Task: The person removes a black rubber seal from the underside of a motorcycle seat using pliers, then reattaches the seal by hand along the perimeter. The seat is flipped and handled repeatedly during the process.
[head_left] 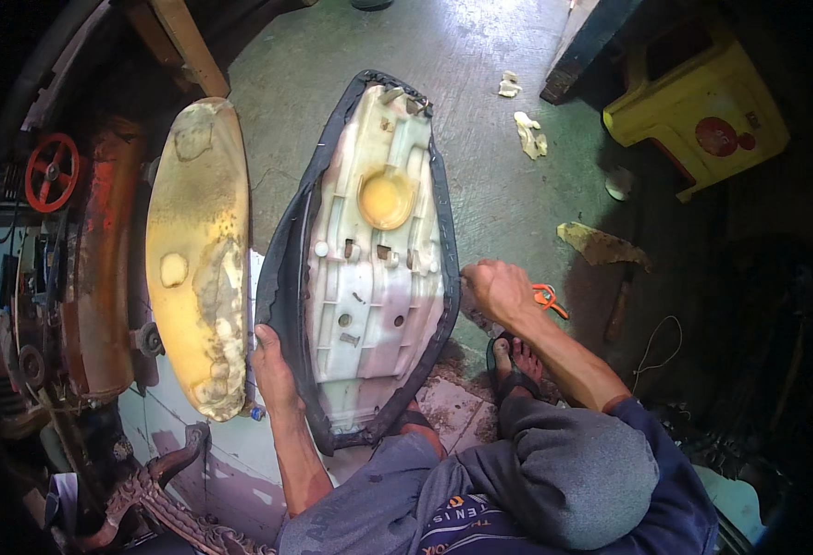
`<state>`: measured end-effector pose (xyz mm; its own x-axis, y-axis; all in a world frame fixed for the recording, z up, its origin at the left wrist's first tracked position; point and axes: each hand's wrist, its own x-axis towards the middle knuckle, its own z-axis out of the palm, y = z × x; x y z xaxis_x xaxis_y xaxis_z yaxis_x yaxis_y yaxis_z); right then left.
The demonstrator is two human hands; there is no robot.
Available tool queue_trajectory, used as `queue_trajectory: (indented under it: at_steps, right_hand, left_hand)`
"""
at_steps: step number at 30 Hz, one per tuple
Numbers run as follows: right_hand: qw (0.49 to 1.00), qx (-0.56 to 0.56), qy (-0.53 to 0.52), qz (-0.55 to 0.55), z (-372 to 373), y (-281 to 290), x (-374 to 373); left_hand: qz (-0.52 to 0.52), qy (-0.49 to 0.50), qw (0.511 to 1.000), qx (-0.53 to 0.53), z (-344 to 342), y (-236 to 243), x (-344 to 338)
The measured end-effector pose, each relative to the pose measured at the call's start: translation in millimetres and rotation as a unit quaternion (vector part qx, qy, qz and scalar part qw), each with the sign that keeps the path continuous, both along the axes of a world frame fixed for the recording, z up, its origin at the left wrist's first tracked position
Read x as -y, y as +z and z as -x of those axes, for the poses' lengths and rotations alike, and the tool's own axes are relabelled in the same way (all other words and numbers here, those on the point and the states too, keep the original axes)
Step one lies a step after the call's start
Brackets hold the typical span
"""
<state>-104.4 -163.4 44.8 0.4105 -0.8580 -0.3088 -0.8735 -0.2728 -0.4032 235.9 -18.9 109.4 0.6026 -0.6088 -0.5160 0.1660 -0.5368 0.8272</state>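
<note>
A motorcycle seat (pixel 378 305) is tilted up before me with its underside showing. Its pale plastic base is framed by a black cover (pixel 286 268) that folds over the rim. My left hand (pixel 277 370) grips the lower left side, its thumb showing and its fingers mostly hidden by the seat. My right hand (pixel 499 291) is closed at the seat's right edge, its fingertips close against the cover; what they hold is hidden. Just beyond that wrist an orange-handled tool (pixel 550 300) shows, partly covered by the forearm.
A worn yellow foam pad (pixel 193 259) stands left of the seat. Farther left is a rusty tank (pixel 101 268) with a red handwheel (pixel 52 173). Foam scraps (pixel 530 136) and a larger foam piece (pixel 599 245) lie on the floor. A yellow plastic stool (pixel 702 111) lies tipped at right.
</note>
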Motion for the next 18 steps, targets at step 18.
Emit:
queue_trajectory:
  at_steps: [18]
  right_hand:
    - [0.993,0.043,-0.023,-0.105,2,-16,-6]
  left_hand:
    - [0.031,0.001,0.993,0.111,13,3,6]
